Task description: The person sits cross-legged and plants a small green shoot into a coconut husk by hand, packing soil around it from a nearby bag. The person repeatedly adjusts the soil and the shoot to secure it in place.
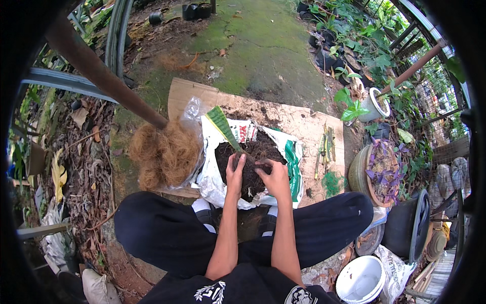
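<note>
A snake plant cutting (224, 127) with a yellow-edged green leaf leans up and to the left over the soil. My left hand (236, 167) grips it low, near the leaf's base, with the thumb against it. Thin dark roots trail from that base towards my right hand (274, 176). The right thumb and fingers are bent at the roots; whether they pinch any is unclear. Beneath both hands, dark potting soil (250, 178) lies in an opened white-and-green plastic sack (209, 167).
Coconut fibre (167, 152) lies left of the sack, by a rusty pole (110, 81). On the cardboard (307, 125) at right are cut leaf strips (325, 146) and green netting or string (333, 183). Farther right stand a purple-leaved potted plant (383, 173) and a white bucket (360, 279).
</note>
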Motion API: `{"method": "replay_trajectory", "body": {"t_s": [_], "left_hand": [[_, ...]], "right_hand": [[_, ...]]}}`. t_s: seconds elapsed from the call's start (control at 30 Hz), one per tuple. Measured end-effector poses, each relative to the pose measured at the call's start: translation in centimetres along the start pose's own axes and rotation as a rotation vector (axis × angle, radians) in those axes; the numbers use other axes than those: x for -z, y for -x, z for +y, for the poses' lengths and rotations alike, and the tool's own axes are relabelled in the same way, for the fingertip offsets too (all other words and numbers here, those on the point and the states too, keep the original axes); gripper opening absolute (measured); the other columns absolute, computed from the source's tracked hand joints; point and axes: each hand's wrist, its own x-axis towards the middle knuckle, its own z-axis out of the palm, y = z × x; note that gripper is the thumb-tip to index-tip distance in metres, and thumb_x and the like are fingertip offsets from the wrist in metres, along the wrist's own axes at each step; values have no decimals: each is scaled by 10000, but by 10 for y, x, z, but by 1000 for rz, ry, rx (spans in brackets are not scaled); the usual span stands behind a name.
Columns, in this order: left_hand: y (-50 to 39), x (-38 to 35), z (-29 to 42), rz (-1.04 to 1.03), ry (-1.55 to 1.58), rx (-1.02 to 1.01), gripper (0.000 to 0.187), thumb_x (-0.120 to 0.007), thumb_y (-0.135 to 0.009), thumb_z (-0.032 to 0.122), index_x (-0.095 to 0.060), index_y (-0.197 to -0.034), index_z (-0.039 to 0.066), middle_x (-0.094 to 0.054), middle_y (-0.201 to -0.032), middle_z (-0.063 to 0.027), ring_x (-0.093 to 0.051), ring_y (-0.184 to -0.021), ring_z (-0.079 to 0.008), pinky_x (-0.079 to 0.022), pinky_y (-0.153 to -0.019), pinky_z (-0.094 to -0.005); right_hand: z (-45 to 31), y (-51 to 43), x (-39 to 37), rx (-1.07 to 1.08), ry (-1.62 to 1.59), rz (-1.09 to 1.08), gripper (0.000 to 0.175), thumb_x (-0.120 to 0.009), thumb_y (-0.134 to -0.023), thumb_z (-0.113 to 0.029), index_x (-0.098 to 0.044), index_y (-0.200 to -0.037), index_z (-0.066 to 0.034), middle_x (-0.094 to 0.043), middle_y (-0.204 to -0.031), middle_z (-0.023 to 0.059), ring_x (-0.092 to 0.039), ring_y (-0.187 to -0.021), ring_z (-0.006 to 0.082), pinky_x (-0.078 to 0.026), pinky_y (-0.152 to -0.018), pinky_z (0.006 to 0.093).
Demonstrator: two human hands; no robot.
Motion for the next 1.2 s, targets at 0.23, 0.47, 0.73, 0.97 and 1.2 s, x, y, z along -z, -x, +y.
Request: {"method": "replay_trajectory", "body": {"t_s": [0.23, 0.47, 0.73, 0.97, 1.2], "left_hand": [[3, 0, 4, -89, 142, 84, 562, -784, -854, 264, -538, -1268, -25, -644, -1119, -91, -599, -1025, -164, -474, -910, -294], [2, 1, -2, 0, 107, 108, 825, -851, -777, 315, -428, -1365, -79, -615, -1187, -146, -596, -1065, -196, -469, -945, -312], [0, 7, -5, -1, 98, 127, 913, -856, -772, 329, -373, -1417, -101, -606, -1213, -161, -592, -1079, -200, -463, -958, -310], [-3, 9, -9, 25, 98, 118, 911, -852, -779, 302, -359, -1424, -111, -596, -1232, -161, -594, -1077, -200, -468, -950, -307], [-1, 11, -6, 33, 125, 122, 864, -804, -833, 304, -347, -1434, -115, -572, -1276, -177, -572, -1126, -213, -444, -988, -316]], "right_hand": [[-15, -1, 4, 69, -50, 38, 276, -710, -788, -30, -711, -1060, 19, -710, -995, 220, -676, -981, 385, -522, -879, 408], [-24, 2, 3, 43, 70, 60, 259, -687, -811, -24, -702, -1064, 30, -689, -1029, 252, -669, -965, 409, -520, -859, 436], [-15, -2, -11, 104, 19, 32, 230, -673, -853, -77, -695, -1048, 42, -684, -944, 258, -662, -901, 430, -516, -807, 459], [-6, -1, -23, 75, 63, 72, 209, -665, -867, -92, -693, -1026, 42, -671, -961, 258, -648, -919, 428, -501, -817, 468], [-8, 0, -13, 29, 45, 72, 220, -637, -864, -58, -705, -1063, 7, -680, -991, 231, -652, -935, 401, -500, -836, 440]]}}
